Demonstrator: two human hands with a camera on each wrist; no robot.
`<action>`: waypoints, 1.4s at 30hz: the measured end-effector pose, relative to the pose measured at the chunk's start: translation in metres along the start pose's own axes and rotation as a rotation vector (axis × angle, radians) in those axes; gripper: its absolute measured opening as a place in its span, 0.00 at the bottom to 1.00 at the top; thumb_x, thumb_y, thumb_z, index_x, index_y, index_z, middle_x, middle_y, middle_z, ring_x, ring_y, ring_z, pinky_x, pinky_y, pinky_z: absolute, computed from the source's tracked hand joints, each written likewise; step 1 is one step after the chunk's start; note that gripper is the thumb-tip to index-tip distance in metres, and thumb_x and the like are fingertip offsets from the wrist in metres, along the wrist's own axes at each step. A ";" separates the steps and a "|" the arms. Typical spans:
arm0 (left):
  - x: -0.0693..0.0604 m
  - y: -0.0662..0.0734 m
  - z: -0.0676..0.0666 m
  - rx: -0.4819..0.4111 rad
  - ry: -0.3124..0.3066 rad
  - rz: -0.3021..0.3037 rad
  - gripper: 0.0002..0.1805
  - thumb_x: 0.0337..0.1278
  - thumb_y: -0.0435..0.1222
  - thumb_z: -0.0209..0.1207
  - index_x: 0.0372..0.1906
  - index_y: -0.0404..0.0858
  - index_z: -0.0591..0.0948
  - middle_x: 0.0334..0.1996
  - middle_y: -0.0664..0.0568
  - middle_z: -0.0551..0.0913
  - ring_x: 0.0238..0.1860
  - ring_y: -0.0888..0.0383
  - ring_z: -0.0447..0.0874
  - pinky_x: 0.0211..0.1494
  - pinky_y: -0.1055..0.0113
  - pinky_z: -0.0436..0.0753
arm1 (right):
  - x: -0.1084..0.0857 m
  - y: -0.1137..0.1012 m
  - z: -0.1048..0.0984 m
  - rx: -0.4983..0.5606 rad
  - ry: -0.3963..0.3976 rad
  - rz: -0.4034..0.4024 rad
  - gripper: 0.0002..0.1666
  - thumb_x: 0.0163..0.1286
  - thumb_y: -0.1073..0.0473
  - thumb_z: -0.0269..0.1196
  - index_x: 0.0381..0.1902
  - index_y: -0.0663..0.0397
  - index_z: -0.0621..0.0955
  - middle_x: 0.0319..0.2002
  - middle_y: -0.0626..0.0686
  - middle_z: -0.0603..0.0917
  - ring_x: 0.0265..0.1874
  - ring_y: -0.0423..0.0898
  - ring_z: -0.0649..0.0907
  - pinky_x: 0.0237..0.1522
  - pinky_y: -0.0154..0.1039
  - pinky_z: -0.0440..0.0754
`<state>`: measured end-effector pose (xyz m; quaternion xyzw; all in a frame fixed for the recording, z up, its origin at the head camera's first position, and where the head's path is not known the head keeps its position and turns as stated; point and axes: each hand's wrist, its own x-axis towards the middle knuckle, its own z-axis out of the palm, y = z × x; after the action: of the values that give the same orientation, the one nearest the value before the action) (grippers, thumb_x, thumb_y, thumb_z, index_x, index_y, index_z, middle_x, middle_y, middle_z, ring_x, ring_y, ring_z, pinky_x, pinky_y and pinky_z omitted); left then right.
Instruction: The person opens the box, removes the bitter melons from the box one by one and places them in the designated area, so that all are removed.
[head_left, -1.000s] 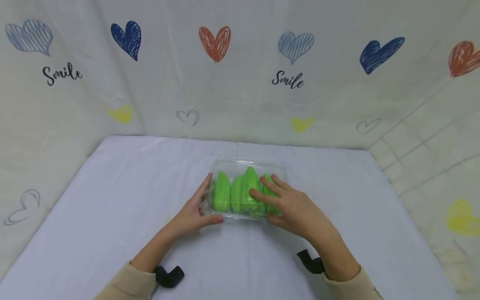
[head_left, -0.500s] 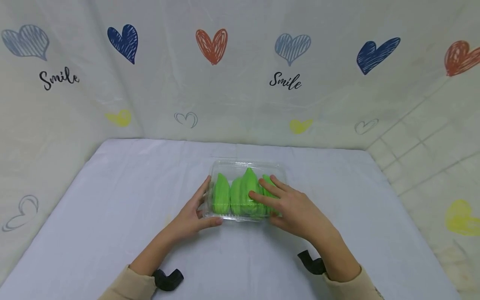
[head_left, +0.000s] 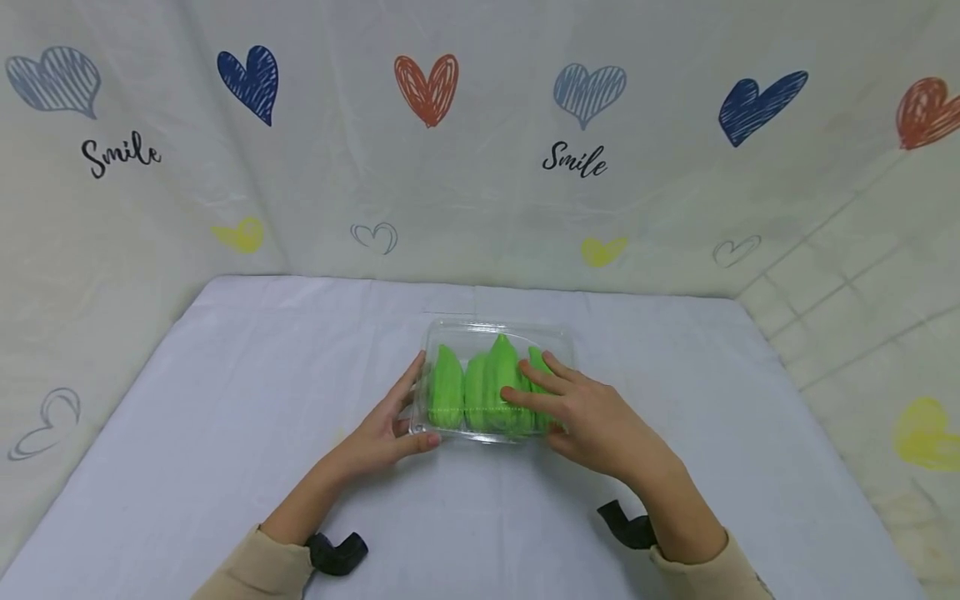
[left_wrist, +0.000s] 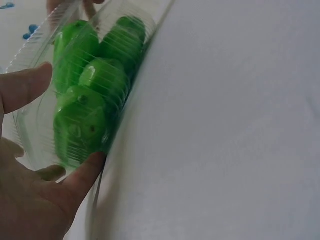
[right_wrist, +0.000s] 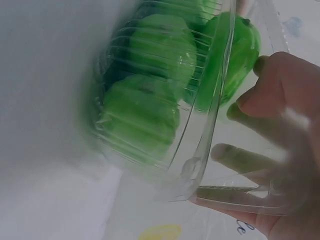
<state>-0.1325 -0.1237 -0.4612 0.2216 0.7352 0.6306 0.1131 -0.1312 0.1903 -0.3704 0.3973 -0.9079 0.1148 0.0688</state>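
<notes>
A clear plastic box (head_left: 491,331) with several bright green, fruit-like pieces (head_left: 446,387) in it sits on the white cloth. At its left end, my left hand (head_left: 378,433) grips the side, thumb by the near corner and fingers along the edge. My right hand (head_left: 596,421) rests with spread fingers over the right part of the lid, partly covering the green pieces. The left wrist view shows my left hand (left_wrist: 40,195) against the box's end, beside the green pieces (left_wrist: 82,122). Through clear plastic, the right wrist view shows the fingers of my right hand (right_wrist: 285,130).
White cloth (head_left: 225,400) covers the table around the box. Behind it hangs a pale curtain (head_left: 480,183) printed with hearts and the word Smile. Black curved pieces (head_left: 337,554) stick out beside both wrists, near the beige sleeves (head_left: 258,567).
</notes>
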 end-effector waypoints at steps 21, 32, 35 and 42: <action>0.003 0.004 -0.002 0.035 -0.140 0.053 0.55 0.66 0.27 0.58 0.80 0.53 0.31 0.80 0.50 0.27 0.80 0.48 0.28 0.71 0.38 0.62 | 0.003 0.003 -0.018 0.200 -0.083 0.061 0.43 0.48 0.75 0.64 0.61 0.35 0.82 0.68 0.49 0.76 0.72 0.57 0.67 0.15 0.27 0.64; 0.004 0.001 -0.013 0.066 -0.034 0.075 0.47 0.65 0.27 0.55 0.81 0.52 0.45 0.80 0.41 0.46 0.73 0.29 0.54 0.61 0.38 0.75 | 0.013 0.019 -0.032 0.378 -0.132 0.065 0.42 0.51 0.77 0.60 0.62 0.39 0.81 0.69 0.52 0.74 0.74 0.58 0.64 0.19 0.29 0.68; 0.004 0.002 -0.016 0.038 -0.029 0.028 0.51 0.64 0.30 0.59 0.81 0.57 0.41 0.78 0.36 0.48 0.73 0.28 0.54 0.62 0.37 0.74 | 0.017 0.019 -0.035 0.374 -0.156 0.077 0.43 0.52 0.75 0.60 0.64 0.36 0.79 0.71 0.48 0.72 0.75 0.57 0.62 0.23 0.31 0.70; 0.002 0.002 -0.021 -0.118 -0.013 -0.109 0.50 0.64 0.30 0.61 0.80 0.59 0.46 0.77 0.40 0.52 0.74 0.32 0.55 0.59 0.46 0.79 | 0.022 0.023 -0.041 0.422 -0.149 0.095 0.42 0.55 0.74 0.62 0.67 0.38 0.77 0.71 0.45 0.71 0.76 0.56 0.61 0.37 0.36 0.78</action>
<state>-0.1438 -0.1411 -0.4550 0.1781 0.7070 0.6643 0.1650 -0.1614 0.2006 -0.3297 0.3670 -0.8841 0.2755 -0.0885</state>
